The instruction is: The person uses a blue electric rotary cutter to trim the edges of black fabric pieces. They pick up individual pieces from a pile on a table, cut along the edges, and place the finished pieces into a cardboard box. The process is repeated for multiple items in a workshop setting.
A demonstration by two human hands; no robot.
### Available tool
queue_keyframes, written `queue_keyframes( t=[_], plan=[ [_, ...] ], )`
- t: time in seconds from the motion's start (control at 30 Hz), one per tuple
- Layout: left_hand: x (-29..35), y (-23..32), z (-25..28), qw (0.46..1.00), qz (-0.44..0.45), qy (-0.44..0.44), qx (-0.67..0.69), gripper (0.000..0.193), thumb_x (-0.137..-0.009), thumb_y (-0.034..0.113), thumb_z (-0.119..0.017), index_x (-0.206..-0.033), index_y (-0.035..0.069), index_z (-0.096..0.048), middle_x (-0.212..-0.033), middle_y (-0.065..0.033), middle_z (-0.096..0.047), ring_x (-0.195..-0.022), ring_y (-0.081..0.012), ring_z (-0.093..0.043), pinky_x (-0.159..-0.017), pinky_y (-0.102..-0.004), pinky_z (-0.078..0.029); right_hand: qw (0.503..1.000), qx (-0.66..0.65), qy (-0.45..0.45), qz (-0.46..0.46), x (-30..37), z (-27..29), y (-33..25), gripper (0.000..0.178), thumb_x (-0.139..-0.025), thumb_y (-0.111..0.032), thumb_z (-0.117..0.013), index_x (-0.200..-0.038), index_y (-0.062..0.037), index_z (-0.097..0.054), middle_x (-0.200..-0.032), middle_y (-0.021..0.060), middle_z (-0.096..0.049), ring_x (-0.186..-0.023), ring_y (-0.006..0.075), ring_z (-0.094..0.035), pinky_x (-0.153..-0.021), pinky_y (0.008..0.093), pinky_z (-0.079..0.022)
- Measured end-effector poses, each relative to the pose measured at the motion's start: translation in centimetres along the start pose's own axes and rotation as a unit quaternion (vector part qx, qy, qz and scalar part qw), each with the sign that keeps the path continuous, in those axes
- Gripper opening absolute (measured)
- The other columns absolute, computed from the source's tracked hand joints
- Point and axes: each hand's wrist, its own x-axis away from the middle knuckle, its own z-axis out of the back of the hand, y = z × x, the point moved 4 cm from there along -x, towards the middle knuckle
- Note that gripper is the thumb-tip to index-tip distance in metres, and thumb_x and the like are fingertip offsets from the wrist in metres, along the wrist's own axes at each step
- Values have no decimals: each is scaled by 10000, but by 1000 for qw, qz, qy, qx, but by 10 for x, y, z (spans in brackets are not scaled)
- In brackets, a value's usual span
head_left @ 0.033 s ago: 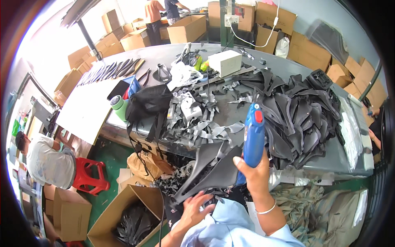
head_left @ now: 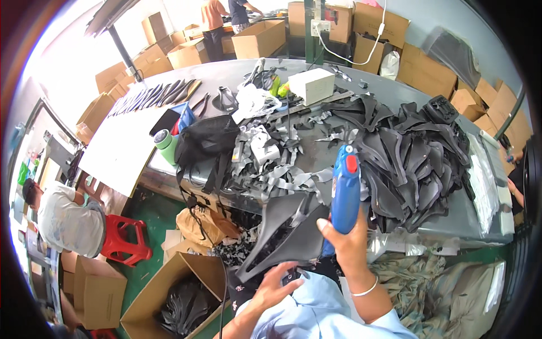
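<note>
At the far left, a person point(head_left: 70, 217) in a pale top sits on a red stool point(head_left: 125, 240). Right of that, a white board point(head_left: 116, 158) carries a row of dark strips point(head_left: 155, 96) at its far end. Nearer, an open carton point(head_left: 138, 294) holds dark pieces point(head_left: 186, 305). On the table's left stand a green bottle point(head_left: 165, 148) and, touching or just beside it, a black bag point(head_left: 208, 138); grey scraps point(head_left: 293, 179) spread to the right.

Near the middle, the left hand point(head_left: 274, 289) is at the near edge of the dark part point(head_left: 296, 240), thumb and fingers slightly apart — whether they grip it I cannot tell. The part lies tilted before the person, on the near side of the table point(head_left: 316, 150), its right side close to the blue tool point(head_left: 345, 195).

The right hand point(head_left: 347, 240) is wrapped around that tool, which stands upright — red button point(head_left: 352, 164) near its top. Farther right, similar parts point(head_left: 409, 161) lie heaped; nearer is rumpled cloth point(head_left: 435, 294).
</note>
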Motion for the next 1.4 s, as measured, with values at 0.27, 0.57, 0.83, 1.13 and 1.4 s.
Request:
queue_keyframes(
  t=[0.27,0.57,0.83,1.13,1.4],
  plan=[
    [-40,52,40,730,-36,255,633,415,-874,255,-577,-1205,32,-465,-1185,-129,-556,-1130,-251,-534,-933,-441,-450,976,158,-146,36,40,-19,4,584,-647,-387,-829,-953,-10,-505,-696,115,-619,-618,234,-639,-590,321,-507],
    [-19,62,76,756,-166,368,516,447,-847,249,-590,-1202,41,-415,-1106,-162,-536,-1011,-270,-577,-818,-404,-511,899,322,-207,214,66,-25,-6,510,-664,-378,-800,-880,-1,-533,-587,84,-587,-473,248,-556,-487,334,-453],
    [-7,63,85,822,-153,347,425,418,-805,221,-585,-1139,1,-463,-1076,-175,-546,-972,-252,-579,-839,-374,-491,889,335,-215,226,66,-25,-14,473,-663,-340,-802,-879,-17,-532,-570,63,-584,-466,237,-557,-503,329,-448],
    [1,75,117,852,-70,293,429,361,-766,106,-555,-1074,-82,-568,-1032,-170,-613,-954,-224,-605,-871,-319,-470,852,382,-234,269,71,-12,-1,498,-578,-238,-828,-910,-5,-539,-636,83,-588,-537,251,-572,-535,341,-434],
    [6,89,112,895,-30,267,356,296,-792,52,-556,-1059,-74,-580,-996,-116,-615,-893,-150,-589,-815,-274,-464,832,394,-247,302,74,-18,-4,488,-546,-172,-813,-911,5,-541,-601,77,-568,-539,246,-581,-588,337,-433]
  ],
)
